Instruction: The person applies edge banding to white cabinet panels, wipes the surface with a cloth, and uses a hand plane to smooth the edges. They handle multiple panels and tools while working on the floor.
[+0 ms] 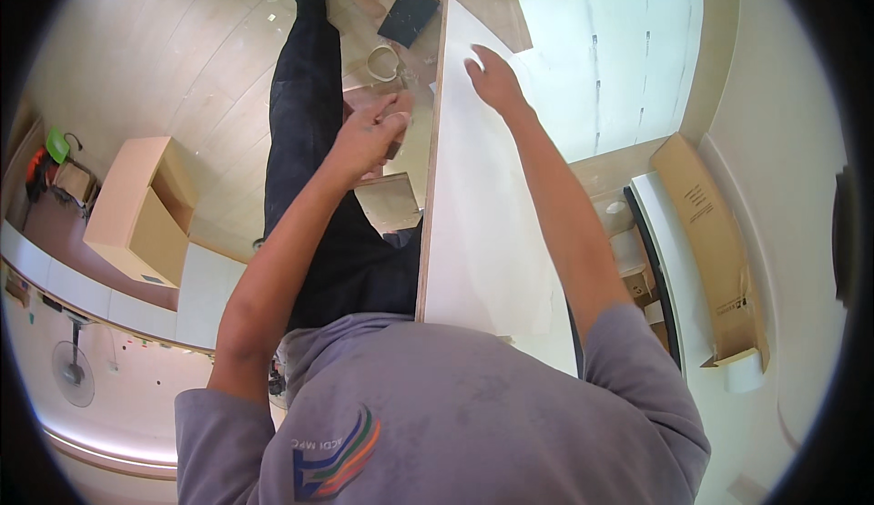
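From my remote seat I count two bare hands and one long white board (482,204), smooth-faced with a thin brown left edge. The right hand (494,80) is over the board's far part, loose and released; I cannot tell whether it touches. The left hand (371,136) is left of the board, fingers curled; I cannot tell whether it grasps anything. Farther up that side lie one dark flat square (408,16) and one pale loop (383,63). Right of the board, one long cardboard box (701,223) has a white piece (745,371) at its near end; well left, one open tan box (137,204) hides its contents.
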Tool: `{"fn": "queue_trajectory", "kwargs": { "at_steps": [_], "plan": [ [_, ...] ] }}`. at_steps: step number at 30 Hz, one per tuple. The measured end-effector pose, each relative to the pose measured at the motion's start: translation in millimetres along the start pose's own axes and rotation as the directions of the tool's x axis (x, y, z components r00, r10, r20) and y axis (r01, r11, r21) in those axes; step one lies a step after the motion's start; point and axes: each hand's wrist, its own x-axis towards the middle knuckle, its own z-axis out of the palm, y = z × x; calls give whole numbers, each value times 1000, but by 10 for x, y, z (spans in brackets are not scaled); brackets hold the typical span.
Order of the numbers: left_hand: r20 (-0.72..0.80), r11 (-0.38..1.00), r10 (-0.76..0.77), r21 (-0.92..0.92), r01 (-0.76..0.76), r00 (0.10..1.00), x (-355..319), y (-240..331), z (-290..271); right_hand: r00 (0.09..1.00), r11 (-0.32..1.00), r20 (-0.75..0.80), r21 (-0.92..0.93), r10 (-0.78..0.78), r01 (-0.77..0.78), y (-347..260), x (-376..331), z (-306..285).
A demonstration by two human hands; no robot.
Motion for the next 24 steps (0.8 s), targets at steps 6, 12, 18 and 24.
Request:
{"fn": "queue_trajectory", "kwargs": {
  "at_steps": [6, 12, 18, 24],
  "plan": [
    [-123, 912, 307, 320, -255, 944, 561, -271, 365, 993, 898, 44, 424, 109, -118, -337, -1217, -104],
    [-81, 930, 209, 325, -172, 975, 538, -73, 549, 909, 905, 173, 137, 378, -402, -663, -2202, -131],
    [-148, 900, 345, 332, -282, 927, 1301, -351, 687, 865, 883, 256, 79, 431, -463, -710, -2071, -74],
    [-141, 916, 229, 366, -164, 963, 2545, -422, 714, 873, 892, 253, 75, 416, -447, -658, -2110, -42]
  ]
}}
